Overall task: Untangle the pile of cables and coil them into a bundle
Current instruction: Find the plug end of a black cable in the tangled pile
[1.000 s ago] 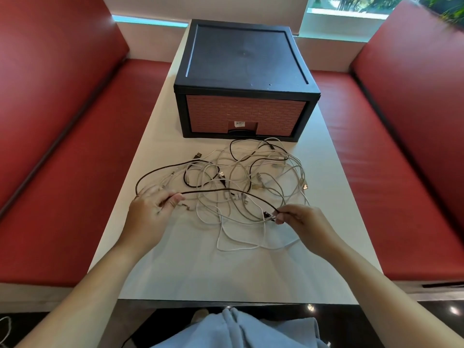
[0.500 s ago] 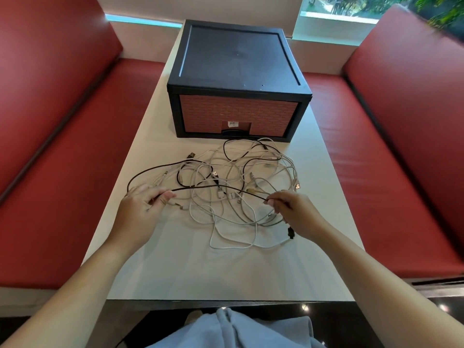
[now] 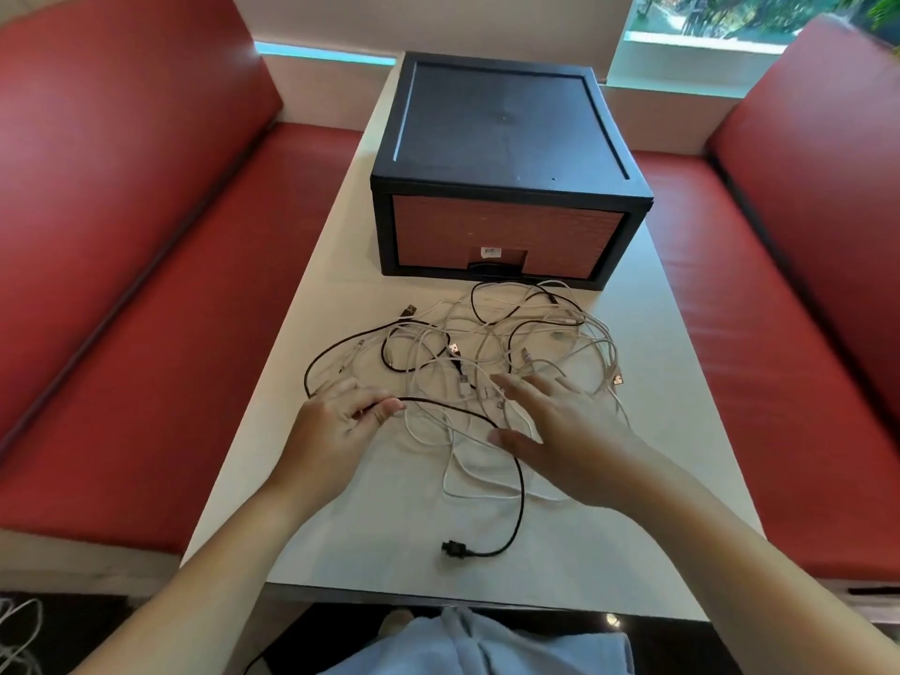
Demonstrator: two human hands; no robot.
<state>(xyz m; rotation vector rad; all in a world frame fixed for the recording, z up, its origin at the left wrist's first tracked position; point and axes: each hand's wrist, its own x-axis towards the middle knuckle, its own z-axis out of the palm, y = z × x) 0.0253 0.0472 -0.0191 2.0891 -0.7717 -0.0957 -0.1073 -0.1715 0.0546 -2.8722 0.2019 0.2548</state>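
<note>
A tangled pile of white and black cables point(image 3: 511, 348) lies on the white table point(image 3: 370, 538) in front of a drawer box. My left hand point(image 3: 336, 426) pinches a black cable point(image 3: 516, 470) between thumb and fingers at the pile's left edge. From there that cable arcs to the right and then down toward me, and its plug point(image 3: 453, 550) lies free on the table. My right hand point(image 3: 560, 431) hovers over the near right of the pile with fingers spread and straight, holding nothing.
A black drawer box with a brick-red front point(image 3: 501, 187) stands on the far half of the table, close behind the cables. Red bench seats point(image 3: 146, 382) flank the table on both sides. More cable lies on the floor at the lower left point(image 3: 19, 626).
My right hand let go of the black cable's end, which now lies on the table near me. That hand opened and moved over the pile. My left hand keeps its pinch.
</note>
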